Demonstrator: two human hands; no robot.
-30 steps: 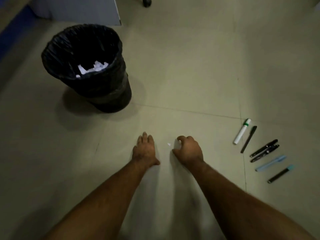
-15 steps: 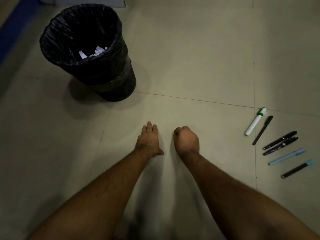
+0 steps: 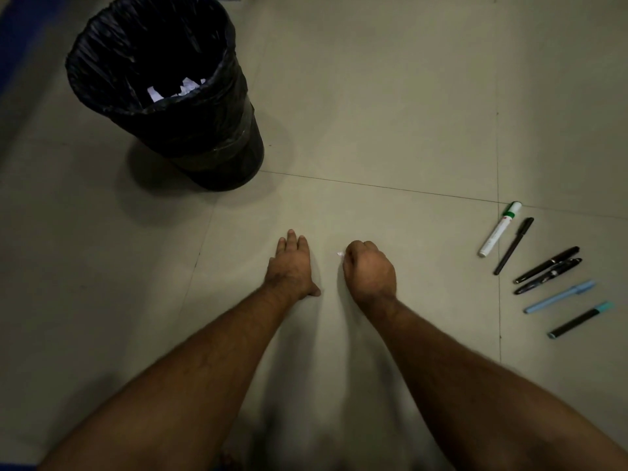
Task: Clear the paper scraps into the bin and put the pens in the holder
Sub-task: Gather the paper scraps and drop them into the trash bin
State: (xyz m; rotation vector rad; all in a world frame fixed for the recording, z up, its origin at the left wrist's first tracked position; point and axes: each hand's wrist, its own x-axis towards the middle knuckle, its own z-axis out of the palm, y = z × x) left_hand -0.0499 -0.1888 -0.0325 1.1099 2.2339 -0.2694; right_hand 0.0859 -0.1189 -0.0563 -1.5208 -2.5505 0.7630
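My left hand (image 3: 291, 266) lies flat on the tiled floor with its fingers straight. Just to its right, my right hand (image 3: 368, 270) is curled, and a tiny white paper scrap (image 3: 339, 253) shows at its fingertips, pinched there. A black-lined bin (image 3: 102, 96) stands at the upper left with white paper scraps (image 3: 176, 90) inside. Several pens lie in a row on the floor at the right: a white marker with a green band (image 3: 498, 229), a thin black pen (image 3: 513, 245), two black pens (image 3: 546, 265), a light blue pen (image 3: 559, 296) and a teal-capped pen (image 3: 581, 319). No pen holder is in view.
The floor is pale tile with grout lines (image 3: 373, 186) crossing ahead of my hands. A blue strip (image 3: 13, 35) runs along the far left edge.
My right hand's fingers closed over the small scrap on the floor, then drew into a fist with the scrap showing at the fingertips. The view tilted down; my left hand stayed flat.
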